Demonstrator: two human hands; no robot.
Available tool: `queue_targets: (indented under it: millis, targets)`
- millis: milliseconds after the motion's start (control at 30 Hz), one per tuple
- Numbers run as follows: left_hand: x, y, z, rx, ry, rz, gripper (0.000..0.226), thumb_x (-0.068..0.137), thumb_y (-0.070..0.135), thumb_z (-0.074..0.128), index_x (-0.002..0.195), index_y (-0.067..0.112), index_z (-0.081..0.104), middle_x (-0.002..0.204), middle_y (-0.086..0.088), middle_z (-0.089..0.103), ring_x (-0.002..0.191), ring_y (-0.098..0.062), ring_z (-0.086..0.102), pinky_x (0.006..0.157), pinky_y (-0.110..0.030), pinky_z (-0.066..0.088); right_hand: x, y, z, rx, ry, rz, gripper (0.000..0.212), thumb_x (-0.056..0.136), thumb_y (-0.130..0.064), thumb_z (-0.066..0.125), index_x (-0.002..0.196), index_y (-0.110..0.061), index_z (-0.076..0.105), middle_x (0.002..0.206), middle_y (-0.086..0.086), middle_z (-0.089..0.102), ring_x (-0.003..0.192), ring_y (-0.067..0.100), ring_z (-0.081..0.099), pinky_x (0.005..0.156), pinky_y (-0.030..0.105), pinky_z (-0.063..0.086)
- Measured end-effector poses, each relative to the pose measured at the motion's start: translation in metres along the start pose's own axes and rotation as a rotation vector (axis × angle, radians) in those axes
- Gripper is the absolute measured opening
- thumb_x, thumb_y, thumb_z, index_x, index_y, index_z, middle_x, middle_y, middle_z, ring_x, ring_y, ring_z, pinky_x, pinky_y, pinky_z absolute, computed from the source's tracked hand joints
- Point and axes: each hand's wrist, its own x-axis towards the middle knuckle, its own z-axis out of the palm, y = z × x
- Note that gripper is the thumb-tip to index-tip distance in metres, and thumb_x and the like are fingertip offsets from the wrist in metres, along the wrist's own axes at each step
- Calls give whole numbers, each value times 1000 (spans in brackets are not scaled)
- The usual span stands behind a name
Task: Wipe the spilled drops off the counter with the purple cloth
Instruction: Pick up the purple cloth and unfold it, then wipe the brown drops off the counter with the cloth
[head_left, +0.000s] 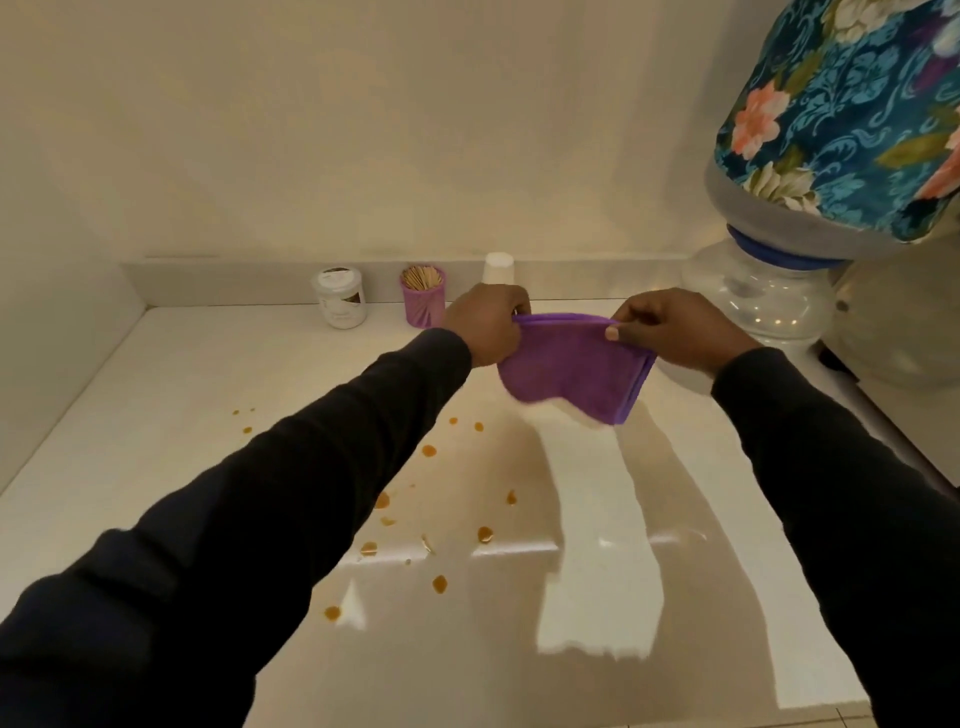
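A folded purple cloth (569, 369) hangs in the air above the white counter (182, 395), held by its top edge. My left hand (485, 327) grips its left corner and my right hand (675, 327) pinches its right corner. Several orange-brown drops (428, 451) are scattered over the counter below and to the left of the cloth, reaching toward the front edge, such as one drop (440, 583) near the front. My dark left sleeve covers part of the spill.
At the back wall stand a white jar (340, 297), a purple holder of toothpicks (423, 296) and a white paper cup (498, 267). A water dispenser bottle with a floral cover (841, 119) fills the right rear corner on a clear base (758, 296).
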Motion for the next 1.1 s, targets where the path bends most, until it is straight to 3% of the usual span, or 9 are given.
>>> queue_targets:
  millis: [100, 200, 300, 367, 467, 533, 633, 833, 1100]
  targets:
    - [-27, 6, 16, -59, 23, 114, 16, 94, 15, 54, 104, 12, 67, 97, -5, 67, 86, -20, 60, 79, -31, 48, -22, 11, 0, -59, -68, -8, 6, 91, -29, 69, 93, -25, 72, 85, -3, 70, 81, 14, 64, 73, 29, 51]
    - [-69, -2, 57, -49, -163, 183, 18, 91, 16, 56, 103, 12, 68, 102, -8, 70, 91, -24, 63, 84, -35, 50, -50, 38, 26, -125, -328, 76, 4, 85, -28, 75, 83, -29, 73, 76, -6, 73, 76, 11, 66, 74, 31, 50]
    - [-107, -13, 101, -67, -320, 90, 16, 88, 26, 58, 96, 13, 65, 98, -5, 70, 88, -23, 64, 82, -40, 53, -70, 56, 71, -13, -356, 141, 37, 77, -56, 72, 101, -27, 72, 100, -10, 72, 94, 15, 65, 85, 32, 50]
    - [-125, -23, 118, -52, -311, -16, 23, 91, 31, 61, 104, 13, 64, 104, -3, 67, 92, -20, 61, 84, -38, 53, -70, 61, 106, 16, -273, 150, 63, 81, -62, 67, 132, -27, 59, 133, -5, 59, 117, 17, 56, 97, 31, 44]
    - [-144, -37, 130, -72, -245, -95, 26, 92, 37, 60, 111, 20, 64, 107, 3, 65, 94, -15, 58, 83, -30, 50, -49, 61, 158, -229, -224, 132, 94, 82, -80, 43, 155, -24, 24, 163, 7, 21, 146, 32, 24, 116, 52, 25]
    - [-153, -44, 132, -69, -194, -143, 27, 93, 40, 58, 115, 23, 63, 110, 6, 63, 98, -12, 58, 82, -24, 46, -31, 57, 191, -379, -211, 139, 96, 82, -84, 29, 157, -30, 2, 166, 7, -7, 150, 42, 0, 114, 68, 10]
    - [-174, -57, 130, -34, -90, -213, 29, 93, 41, 57, 118, 26, 62, 111, 9, 62, 101, -11, 57, 86, -25, 47, -17, 50, 236, -470, -221, 128, 93, 83, -85, 19, 155, -34, -10, 164, 5, -20, 147, 50, -10, 109, 74, 2]
    - [-247, -104, 113, -14, 196, -377, 34, 88, 51, 54, 103, 25, 68, 100, 9, 67, 89, -14, 64, 76, -30, 51, 31, 76, 245, -488, -157, 62, 66, 98, -61, 18, 157, -35, 2, 167, 4, -5, 149, 43, -2, 114, 70, 4]
    - [-333, -169, 84, 260, 376, -568, 44, 88, 44, 49, 106, 9, 67, 111, -13, 64, 94, -34, 60, 75, -42, 47, 66, 34, 278, -425, -79, 191, 66, 98, -54, 19, 157, -25, 16, 166, 13, -2, 147, 50, 1, 115, 68, 4]
